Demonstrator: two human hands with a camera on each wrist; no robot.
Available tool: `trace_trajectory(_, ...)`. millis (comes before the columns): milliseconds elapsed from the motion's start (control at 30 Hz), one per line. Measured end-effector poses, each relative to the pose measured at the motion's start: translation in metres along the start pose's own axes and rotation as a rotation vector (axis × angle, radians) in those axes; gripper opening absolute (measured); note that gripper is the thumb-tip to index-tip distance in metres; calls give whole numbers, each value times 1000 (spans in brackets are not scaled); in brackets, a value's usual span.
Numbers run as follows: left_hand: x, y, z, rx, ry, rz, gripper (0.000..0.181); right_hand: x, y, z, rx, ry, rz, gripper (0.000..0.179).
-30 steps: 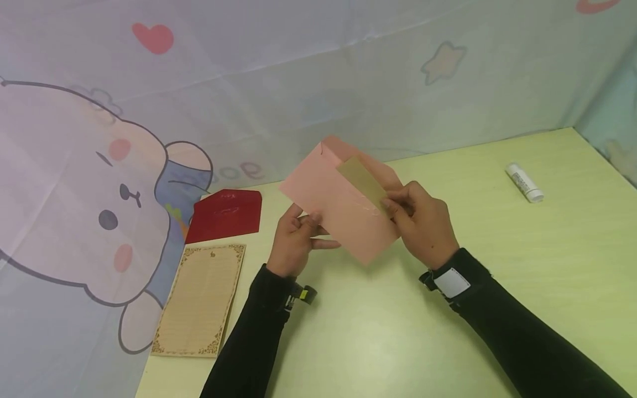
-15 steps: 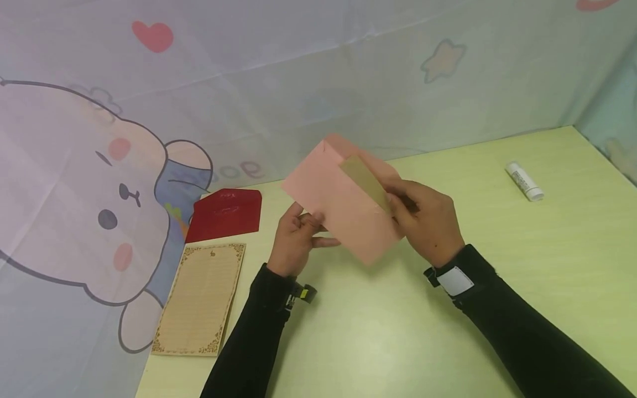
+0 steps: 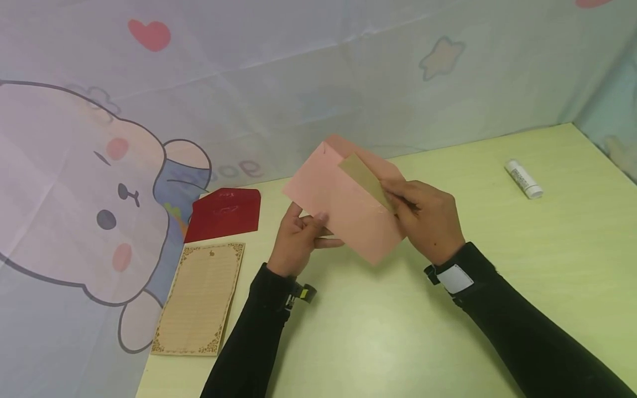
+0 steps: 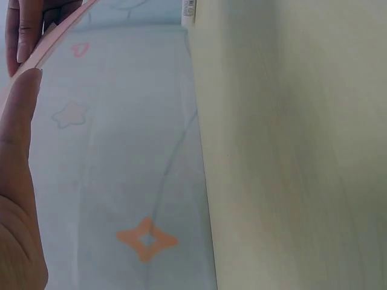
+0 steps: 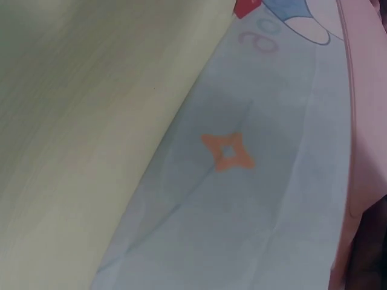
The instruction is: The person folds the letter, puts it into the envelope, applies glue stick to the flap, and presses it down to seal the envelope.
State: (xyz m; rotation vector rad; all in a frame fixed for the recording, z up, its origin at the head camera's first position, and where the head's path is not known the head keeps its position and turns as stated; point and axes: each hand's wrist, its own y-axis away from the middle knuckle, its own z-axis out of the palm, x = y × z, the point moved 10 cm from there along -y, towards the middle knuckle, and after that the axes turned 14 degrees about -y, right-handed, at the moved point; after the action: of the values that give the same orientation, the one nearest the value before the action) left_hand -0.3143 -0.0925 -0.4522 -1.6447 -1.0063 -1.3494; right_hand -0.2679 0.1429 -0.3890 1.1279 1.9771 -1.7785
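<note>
The pink envelope (image 3: 343,204) is held up in the air over the pale table (image 3: 547,265), tipped to one side, with its flap open at the top. The left hand (image 3: 292,243) is at the envelope's lower left edge. It pinches that edge, with its thumb on the front and some fingers behind, and one finger sticks out below.

The right hand (image 3: 429,221) is at the envelope's right side. Its thumb and fingers pinch a tan paper (image 3: 365,179), which is partly inside the envelope and pokes out below the open flap. I can't tell if the fingertips touch the envelope too, because they are hidden.

Left of the envelope, a red envelope (image 3: 226,213) lies on the table. Lower left of it is lined letter paper (image 3: 199,298) with a fancy brown border. A white glue stick (image 3: 523,178) lies well to its right. Behind it hangs a cartoon cloth (image 3: 318,72).
</note>
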Motion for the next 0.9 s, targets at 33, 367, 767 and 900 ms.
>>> trace_trajectory(33, 0, 0, 0, 2, -3, 2, 39, 0, 0, 0, -1, -6, 1, 25)
trace_trajectory(367, 2, 0, 0, 7, -14, 16, 39, 2, -1, 8, -43, -44, 40, 25)
trace_trajectory(767, 4, 1, 3, 5, -4, 29, 42, 5, 2, 17, -136, -104, 160, 28)
trace_trajectory(900, 3, 1, 5, -1, 5, 34, 41, 12, 5, 20, -172, -162, 249, 24)
